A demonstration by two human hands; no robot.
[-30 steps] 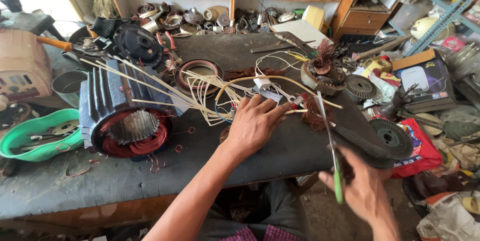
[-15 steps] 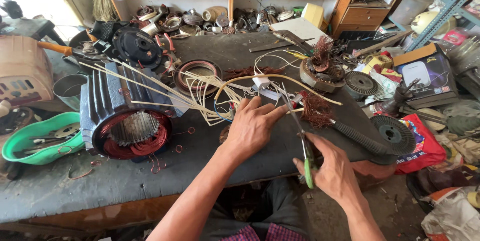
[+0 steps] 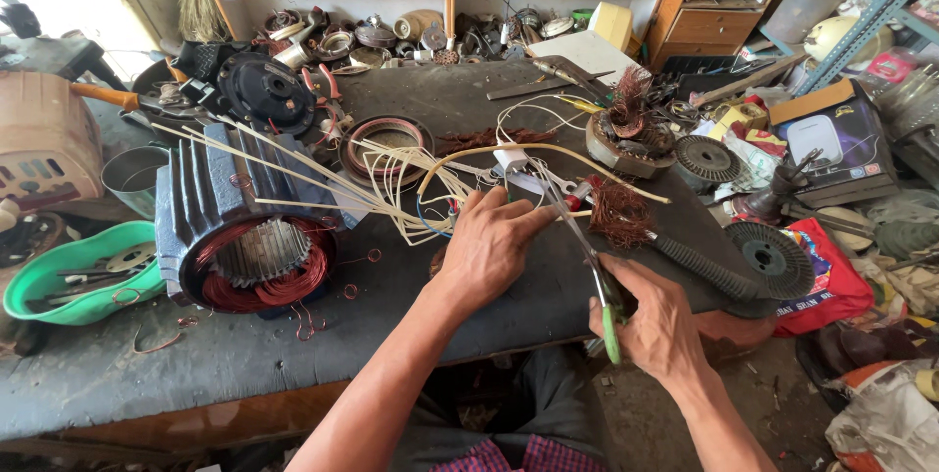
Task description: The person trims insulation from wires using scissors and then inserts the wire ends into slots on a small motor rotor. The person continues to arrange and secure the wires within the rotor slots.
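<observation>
Far left on the dark workbench [image 3: 147,364]: blue finned motor stator [image 3: 235,227], open end showing red copper windings. Centre: left hand [image 3: 489,247] pressed flat, fingers spread, on a loose bundle of pale cream sleeves and wires [image 3: 391,183] fanning from the stator. Right: right hand [image 3: 660,320] clenched around green-handled scissors [image 3: 587,257], long blades angled up-left toward the bundle by the left fingertips.

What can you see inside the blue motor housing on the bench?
Inside the housing sit red copper windings around a grey toothed core. Pale sleeves run out of its far end; the interior deeper in is hidden.
</observation>
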